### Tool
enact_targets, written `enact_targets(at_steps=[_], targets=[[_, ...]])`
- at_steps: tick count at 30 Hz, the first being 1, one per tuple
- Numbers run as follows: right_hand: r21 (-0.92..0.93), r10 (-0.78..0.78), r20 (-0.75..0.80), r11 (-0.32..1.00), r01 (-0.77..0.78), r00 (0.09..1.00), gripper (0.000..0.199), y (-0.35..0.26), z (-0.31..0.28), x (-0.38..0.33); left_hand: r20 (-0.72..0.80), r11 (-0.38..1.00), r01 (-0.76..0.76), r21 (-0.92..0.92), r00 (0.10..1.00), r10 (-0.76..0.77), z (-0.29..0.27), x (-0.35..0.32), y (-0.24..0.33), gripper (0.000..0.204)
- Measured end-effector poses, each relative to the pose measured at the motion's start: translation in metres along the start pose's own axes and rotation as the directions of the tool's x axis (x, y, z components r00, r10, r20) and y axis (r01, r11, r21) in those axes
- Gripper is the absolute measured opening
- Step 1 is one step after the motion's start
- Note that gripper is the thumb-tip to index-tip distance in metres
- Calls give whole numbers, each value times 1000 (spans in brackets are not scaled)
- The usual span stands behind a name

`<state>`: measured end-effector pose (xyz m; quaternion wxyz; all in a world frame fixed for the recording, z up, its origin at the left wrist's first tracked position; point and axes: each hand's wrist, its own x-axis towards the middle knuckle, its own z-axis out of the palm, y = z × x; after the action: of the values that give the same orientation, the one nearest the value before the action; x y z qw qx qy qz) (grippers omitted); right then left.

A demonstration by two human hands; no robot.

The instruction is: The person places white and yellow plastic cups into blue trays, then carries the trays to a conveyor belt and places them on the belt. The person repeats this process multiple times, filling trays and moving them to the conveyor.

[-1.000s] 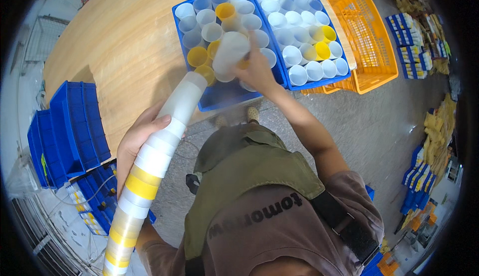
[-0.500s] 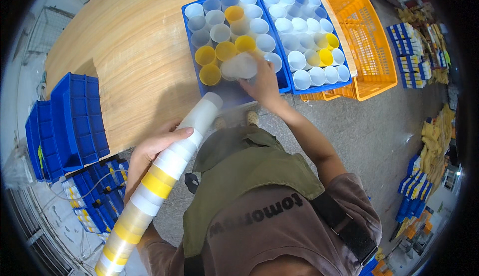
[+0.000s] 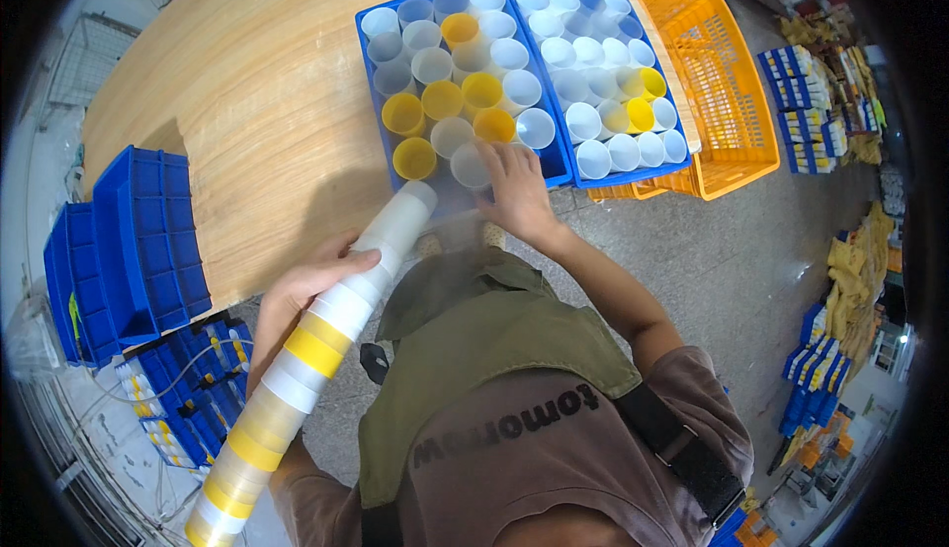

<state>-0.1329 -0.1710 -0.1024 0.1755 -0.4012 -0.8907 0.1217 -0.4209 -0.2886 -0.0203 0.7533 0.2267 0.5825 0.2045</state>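
Observation:
My left hand (image 3: 318, 280) is wrapped round a long slanting stack of nested plastic cups (image 3: 297, 384), banded white, yellow and translucent. The stack's upper end points at the near-left corner of a blue tray (image 3: 560, 157). At that tray's near edge, my right hand (image 3: 522, 191) grips the rim of a single translucent cup (image 3: 469, 168) with its fingertips. Translucent, white and yellow cups stand mouth up in rows in the tray. A yellow cup (image 3: 494, 126) and a translucent cup (image 3: 452, 138) stand just beyond the gripped one.
A second blue tray (image 3: 684, 165) full of cups adjoins on the right. Beyond it are orange crates (image 3: 736, 102). Blue bins (image 3: 153, 241) stand on their sides at the left of the wooden table (image 3: 247, 83). Stacked filled trays (image 3: 801, 112) stand on the floor to the right.
My right hand has brought its cup down and toward me, from a tilted hold over the tray to the near row. The yellow cup beyond it is now uncovered. My left hand stays nearly still.

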Motion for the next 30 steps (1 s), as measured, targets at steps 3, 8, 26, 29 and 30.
enact_targets(at_steps=[3,8,26,29,30], targets=[[-19,-70,-15,997,70,997,69,-19,-15,3,67,1000,-19,1,998,19,3,-4,2,80],[135,-660,-10,744,655,752,44,-74,-32,18,199,968,-195,159,967,162,24,-6,13,84],[31,-549,80,836,548,832,57,-72,-16,10,159,958,-222,180,968,195,18,-14,21,86],[35,-65,-17,997,66,998,59,-20,-62,15,160,961,-180,212,976,147,11,-19,22,83],[-24,-20,-199,1000,16,980,72,-2,-73,11,152,973,-145,182,981,118,6,-21,19,83]])
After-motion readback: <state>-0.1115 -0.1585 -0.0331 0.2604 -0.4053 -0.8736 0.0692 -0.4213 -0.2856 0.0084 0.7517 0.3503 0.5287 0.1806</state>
